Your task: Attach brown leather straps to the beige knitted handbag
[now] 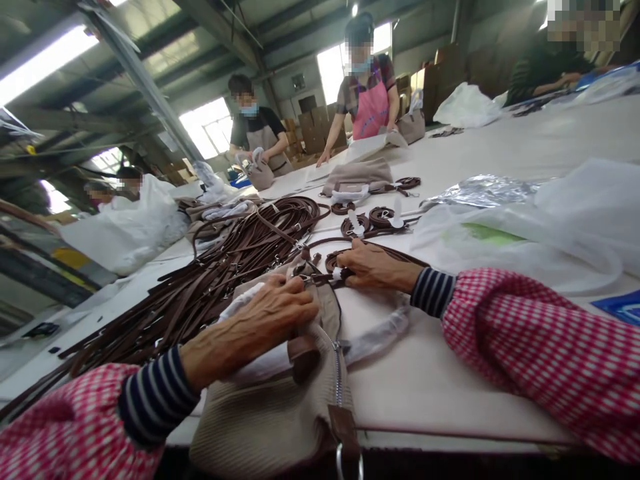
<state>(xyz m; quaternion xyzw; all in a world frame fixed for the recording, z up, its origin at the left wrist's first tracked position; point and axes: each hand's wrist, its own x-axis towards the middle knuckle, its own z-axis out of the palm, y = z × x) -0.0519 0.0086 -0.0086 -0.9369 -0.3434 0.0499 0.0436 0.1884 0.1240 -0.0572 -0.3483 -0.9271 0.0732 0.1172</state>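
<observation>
A beige ribbed handbag (270,420) with brown trim, a metal zip and a ring lies at the table's front edge, its top partly unzipped. My left hand (273,317) is closed on the top edge of the bag; its fingertips are partly hidden. One wrapped handle (383,337) sticks out to the bag's right. Just past the bag, my right hand (373,267) pinches a coiled brown strap (334,260) near a white tie. Further coiled straps (383,217) with white tags lie beyond that hand.
A large heap of brown straps (240,257) spreads over the left of the white table (450,393). Clear plastic bags (520,247) and silvery wrapping (485,191) lie to the right. Another beige bag (357,177) sits farther back. Co-workers (370,100) stand across the table.
</observation>
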